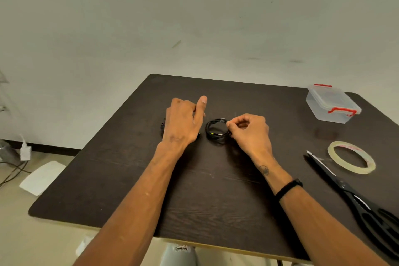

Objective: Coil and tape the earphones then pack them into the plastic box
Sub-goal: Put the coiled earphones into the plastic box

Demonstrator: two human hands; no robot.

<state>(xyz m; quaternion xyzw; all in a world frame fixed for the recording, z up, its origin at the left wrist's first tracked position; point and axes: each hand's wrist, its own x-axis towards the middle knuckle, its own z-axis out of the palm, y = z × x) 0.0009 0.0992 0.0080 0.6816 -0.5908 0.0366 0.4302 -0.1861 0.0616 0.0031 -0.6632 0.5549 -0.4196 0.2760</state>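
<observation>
The table (129,179) is dark wood grain with rounded corners, and its near half is bare between the two forearms. Near the middle, the right hand (250,131) pinches the coil (216,130) of thin black earphone cable, which lies flat. The left hand (183,123) rests just beside it with the forefinger straight; it covers something dark, perhaps a second cable. The clear box (332,103), with red clips, stands shut at the far right corner. The tape (351,157) ring and black scissors (356,196) lie along the right edge.
</observation>
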